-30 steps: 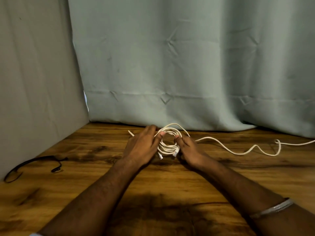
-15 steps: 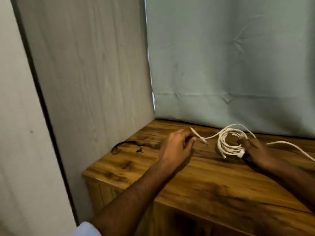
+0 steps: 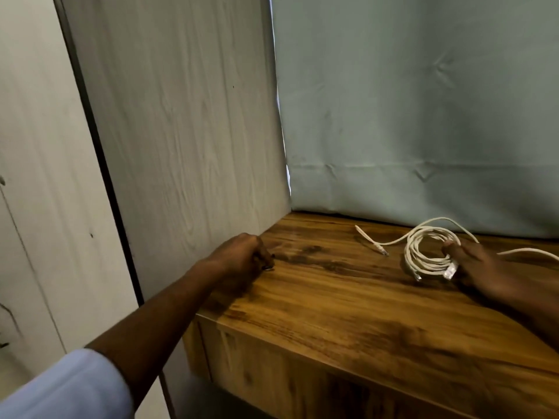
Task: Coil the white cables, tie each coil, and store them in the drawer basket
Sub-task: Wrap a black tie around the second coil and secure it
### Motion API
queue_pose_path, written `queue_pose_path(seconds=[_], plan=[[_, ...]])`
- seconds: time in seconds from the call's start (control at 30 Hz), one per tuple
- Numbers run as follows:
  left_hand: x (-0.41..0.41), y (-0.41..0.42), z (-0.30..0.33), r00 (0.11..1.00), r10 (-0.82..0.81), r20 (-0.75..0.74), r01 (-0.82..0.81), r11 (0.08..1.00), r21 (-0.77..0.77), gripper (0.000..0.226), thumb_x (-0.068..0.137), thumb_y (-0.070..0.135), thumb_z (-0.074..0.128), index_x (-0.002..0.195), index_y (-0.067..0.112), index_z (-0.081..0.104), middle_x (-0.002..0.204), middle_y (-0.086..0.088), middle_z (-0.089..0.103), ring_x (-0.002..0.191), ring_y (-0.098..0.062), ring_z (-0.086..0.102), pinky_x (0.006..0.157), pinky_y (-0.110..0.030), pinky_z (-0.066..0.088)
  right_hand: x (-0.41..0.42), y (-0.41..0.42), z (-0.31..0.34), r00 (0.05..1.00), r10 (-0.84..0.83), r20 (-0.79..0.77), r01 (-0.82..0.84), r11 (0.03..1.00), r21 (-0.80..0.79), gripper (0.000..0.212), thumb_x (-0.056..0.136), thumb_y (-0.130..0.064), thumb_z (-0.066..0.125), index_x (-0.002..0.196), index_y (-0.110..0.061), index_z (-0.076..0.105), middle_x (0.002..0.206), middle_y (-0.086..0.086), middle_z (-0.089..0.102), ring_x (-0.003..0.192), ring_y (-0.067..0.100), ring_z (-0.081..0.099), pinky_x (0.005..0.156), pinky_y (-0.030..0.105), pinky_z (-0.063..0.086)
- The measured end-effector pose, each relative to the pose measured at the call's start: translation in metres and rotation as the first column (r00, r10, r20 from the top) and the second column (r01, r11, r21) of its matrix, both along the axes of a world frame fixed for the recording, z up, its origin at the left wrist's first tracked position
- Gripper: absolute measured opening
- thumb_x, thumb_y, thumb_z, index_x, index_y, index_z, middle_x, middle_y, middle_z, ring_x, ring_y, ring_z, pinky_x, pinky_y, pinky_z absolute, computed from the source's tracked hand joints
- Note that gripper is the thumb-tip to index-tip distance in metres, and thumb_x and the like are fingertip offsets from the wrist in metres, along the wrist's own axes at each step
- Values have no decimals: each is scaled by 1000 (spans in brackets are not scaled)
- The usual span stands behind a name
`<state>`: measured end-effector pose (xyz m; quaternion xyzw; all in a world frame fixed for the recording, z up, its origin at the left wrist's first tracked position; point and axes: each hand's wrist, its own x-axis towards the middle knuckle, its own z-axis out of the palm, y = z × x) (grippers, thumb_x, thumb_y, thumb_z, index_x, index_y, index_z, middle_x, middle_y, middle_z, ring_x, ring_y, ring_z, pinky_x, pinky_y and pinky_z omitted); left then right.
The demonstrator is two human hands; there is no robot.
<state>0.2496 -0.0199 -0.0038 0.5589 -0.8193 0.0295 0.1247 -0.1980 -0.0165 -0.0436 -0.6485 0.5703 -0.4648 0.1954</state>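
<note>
A white cable coil (image 3: 423, 263) lies on the wooden tabletop (image 3: 332, 303) at the right. My right hand (image 3: 487, 269) holds it down, thumb hooked inside the loops, beside a clear plug (image 3: 450, 270). One loose end (image 3: 370, 239) trails left from the coil across the wood. Another white strand (image 3: 532, 253) runs off the right edge. My left hand (image 3: 242, 255) is stretched to the table's far left edge by the wall panel, fingers curled over a thin black tie (image 3: 268, 268), of which only a tip shows. The drawer basket is out of view.
A pale wood-grain panel (image 3: 196, 146) stands upright along the table's left side. A grey-green curtain (image 3: 423, 116) hangs behind. The cabinet front (image 3: 272, 376) drops below the table's near edge. A white wall (image 3: 36, 207) lies further left.
My left hand let go of the coil and reached left to the black tie by the panel. My right hand stayed on the coil. The view swung left.
</note>
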Motion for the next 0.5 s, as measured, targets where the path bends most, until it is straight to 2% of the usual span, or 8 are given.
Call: queue_pose_path(seconds=[0.07,0.17,0.23,0.33,0.37,0.43,0.5], plan=[[-2,-6,-6,1000,18,-21,-19,999,-33,21,85,19,74,97,36,78,103,15,63,94,-8,62,83,-34,57,-1,-3,0,1000,-2,22,2,1000,6,41,110,-30,42,81,-10,62,41,-7,57,48,18,48,56,32,28],[-6,-14,0,1000,-6,-6,6,998,-65,13,86,27,75,96,35,77,101,12,66,91,-9,61,80,-38,56,-6,-10,-5,999,-14,33,14,1000,3,38,110,-34,44,84,-15,63,45,-9,59,51,20,49,57,31,30],[-9,-20,8,993,-84,-77,75,991,-112,16,87,26,76,102,30,78,97,11,67,87,-8,60,76,-34,55,-7,-12,-7,999,-8,42,8,1000,-4,36,109,-35,45,87,-15,64,46,-7,59,53,19,49,58,30,30],[-15,-31,24,917,-124,-378,53,980,-193,17,85,14,78,102,17,79,93,5,73,81,-8,65,71,-19,51,-5,-11,-6,999,-1,36,1,1000,1,38,109,-35,44,89,-11,65,43,-4,55,43,11,49,56,31,30],[-17,-33,29,889,-129,-438,41,978,-206,16,84,11,79,100,14,79,92,1,74,79,-10,66,69,-15,50,-5,-11,-5,999,-6,35,6,1000,6,38,109,-34,44,89,-9,64,41,-4,53,40,10,47,55,31,30],[-20,-36,34,880,-155,-450,49,970,-238,15,83,11,79,98,12,80,91,-1,74,80,-13,67,68,-14,50,-4,-10,-4,999,-8,32,8,1000,7,38,110,-33,44,89,-9,64,40,-3,52,37,6,46,53,30,30],[-24,-37,35,871,-179,-458,63,965,-256,16,84,14,78,100,13,80,92,1,73,82,-10,66,71,-16,52,-3,-9,-4,1000,-3,18,3,1000,6,38,110,-34,43,90,-10,65,42,-2,53,40,8,49,50,28,33]])
